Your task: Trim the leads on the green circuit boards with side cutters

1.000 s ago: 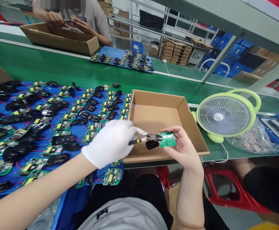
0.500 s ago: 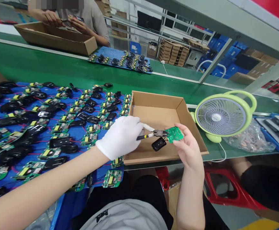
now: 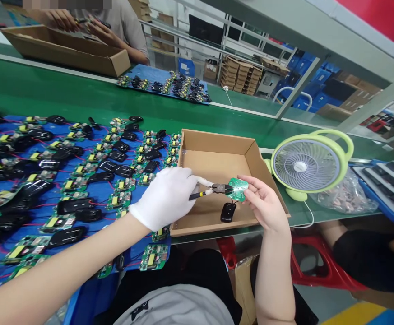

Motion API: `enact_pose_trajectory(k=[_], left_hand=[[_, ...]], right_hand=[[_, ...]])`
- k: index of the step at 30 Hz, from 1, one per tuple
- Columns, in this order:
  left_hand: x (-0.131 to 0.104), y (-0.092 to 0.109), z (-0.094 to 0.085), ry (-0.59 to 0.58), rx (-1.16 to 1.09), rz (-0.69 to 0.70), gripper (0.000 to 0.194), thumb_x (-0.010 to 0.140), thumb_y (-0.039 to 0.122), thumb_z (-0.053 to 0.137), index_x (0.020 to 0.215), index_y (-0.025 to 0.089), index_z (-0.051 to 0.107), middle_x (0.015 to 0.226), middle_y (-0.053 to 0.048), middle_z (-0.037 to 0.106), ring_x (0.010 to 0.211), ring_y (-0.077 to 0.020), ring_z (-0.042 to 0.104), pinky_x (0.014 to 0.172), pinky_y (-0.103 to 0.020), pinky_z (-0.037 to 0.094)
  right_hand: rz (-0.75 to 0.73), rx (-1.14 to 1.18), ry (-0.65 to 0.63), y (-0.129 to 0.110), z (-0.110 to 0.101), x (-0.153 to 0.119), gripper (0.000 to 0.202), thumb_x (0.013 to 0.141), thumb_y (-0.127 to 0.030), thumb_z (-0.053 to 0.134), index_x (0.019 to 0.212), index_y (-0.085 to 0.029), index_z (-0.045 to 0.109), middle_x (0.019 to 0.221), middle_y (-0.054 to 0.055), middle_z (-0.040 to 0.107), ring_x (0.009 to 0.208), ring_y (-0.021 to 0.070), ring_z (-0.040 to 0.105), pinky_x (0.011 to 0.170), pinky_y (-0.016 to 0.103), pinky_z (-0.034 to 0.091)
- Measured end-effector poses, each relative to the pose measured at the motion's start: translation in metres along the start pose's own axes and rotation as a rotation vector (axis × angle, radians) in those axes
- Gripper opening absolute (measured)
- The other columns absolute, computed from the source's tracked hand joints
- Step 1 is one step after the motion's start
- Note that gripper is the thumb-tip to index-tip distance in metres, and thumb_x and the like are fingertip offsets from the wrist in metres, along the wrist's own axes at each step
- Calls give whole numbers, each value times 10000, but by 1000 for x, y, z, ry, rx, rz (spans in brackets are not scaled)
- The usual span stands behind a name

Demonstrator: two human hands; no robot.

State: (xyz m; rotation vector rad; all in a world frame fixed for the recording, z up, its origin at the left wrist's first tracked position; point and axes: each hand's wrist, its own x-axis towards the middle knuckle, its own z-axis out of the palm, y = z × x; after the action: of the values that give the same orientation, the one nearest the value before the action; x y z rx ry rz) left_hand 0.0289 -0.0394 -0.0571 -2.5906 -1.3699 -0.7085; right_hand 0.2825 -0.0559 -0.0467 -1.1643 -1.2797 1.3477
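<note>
My left hand [image 3: 166, 196], in a white glove, is closed around the handles of a pair of cutting pliers [image 3: 217, 189]. The jaws of the pliers meet the left edge of a green circuit board [image 3: 238, 189]. My bare right hand [image 3: 262, 198] pinches that board by its right side, its underside turned towards me. From the board a black oval plastic part [image 3: 228, 212] hangs on a short wire. Both hands are over a shallow cardboard box [image 3: 213, 162]. Whether the jaws grip anything on the board is too small to tell.
Rows of circuit boards [image 3: 154, 257] wired to black parts cover a blue sheet [image 3: 81, 187] on the left. A green fan [image 3: 305, 167] stands right of the box. Across the bench, a co-worker's hands [image 3: 97, 30] work above another cardboard box [image 3: 64, 52].
The circuit board has shifted slightly left and tilted in my right hand, and the black part now hangs more upright. The pliers stay at its edge. The view has turned a little.
</note>
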Motion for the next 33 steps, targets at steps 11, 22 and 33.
enact_pose_trajectory(k=[11, 22, 33], left_hand=[[1, -1, -2, -10, 125, 134, 235, 860, 156, 548, 932, 201, 766, 759, -72, 573, 722, -270, 560, 629, -381, 346], [0, 2, -3, 79, 195, 196, 114, 797, 152, 592, 707, 175, 658, 661, -61, 553, 604, -259, 563, 556, -369, 320], [0, 4, -4, 112, 236, 213, 187, 775, 149, 587, 591, 182, 585, 585, -65, 524, 539, -243, 562, 529, -351, 323]], right_hand=[[-13, 58, -2, 5, -3, 0, 389, 787, -434, 850, 1099, -219, 763, 1013, 69, 761, 652, 137, 582, 604, 250, 514], [-38, 102, -20, 7, -3, 1, 344, 791, -405, 859, 1080, -230, 795, 944, 56, 765, 626, 122, 566, 568, 218, 513], [-29, 90, -53, 7, -3, 2, 312, 802, -395, 857, 1070, -244, 811, 935, 54, 770, 657, 115, 602, 574, 184, 515]])
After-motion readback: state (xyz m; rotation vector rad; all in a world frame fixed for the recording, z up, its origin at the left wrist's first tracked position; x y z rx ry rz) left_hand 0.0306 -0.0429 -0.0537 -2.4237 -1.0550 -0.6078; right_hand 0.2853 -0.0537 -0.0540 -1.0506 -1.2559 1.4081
